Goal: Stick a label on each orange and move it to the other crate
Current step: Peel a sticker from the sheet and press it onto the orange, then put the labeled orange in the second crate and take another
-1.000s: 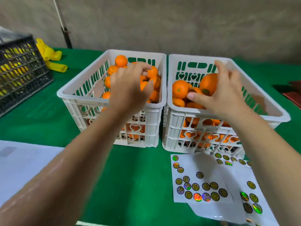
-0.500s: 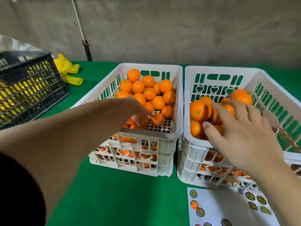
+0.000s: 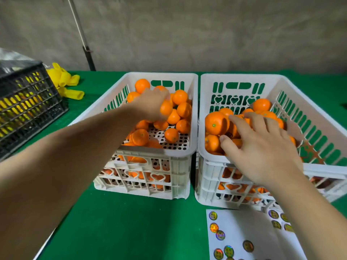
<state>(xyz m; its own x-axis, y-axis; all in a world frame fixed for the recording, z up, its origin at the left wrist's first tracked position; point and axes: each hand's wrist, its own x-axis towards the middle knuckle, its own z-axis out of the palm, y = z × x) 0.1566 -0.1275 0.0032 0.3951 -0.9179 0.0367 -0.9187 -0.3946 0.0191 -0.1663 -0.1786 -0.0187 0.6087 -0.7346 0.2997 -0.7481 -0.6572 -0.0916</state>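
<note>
Green-covered desk (image 3: 142,226), two white slotted crates side by side, walls nearly touching.

Left crate (image 3: 193,117): partly filled with oranges, perforated floor showing at the near end. Left hand (image 3: 152,105) inside, blurred, its grip curled round one orange (image 3: 166,107) above the heap.

Right crate (image 3: 204,113): oranges piled toward its left and far side. Right hand (image 3: 262,147) over them, fingers spread and relaxed, fingertips on the fruit, thumb near a large orange (image 3: 214,123); grip wide, holding nothing.

Label sheets (image 3: 242,235): white backing, round shiny stickers, flat on the desk just before the right crate, partly hidden by the right forearm.

Black crate (image 3: 28,109): far left, yellow items inside. Yellow foam netting (image 3: 63,81) beside it. Dark pole (image 3: 88,55) against the grey back wall.
</note>
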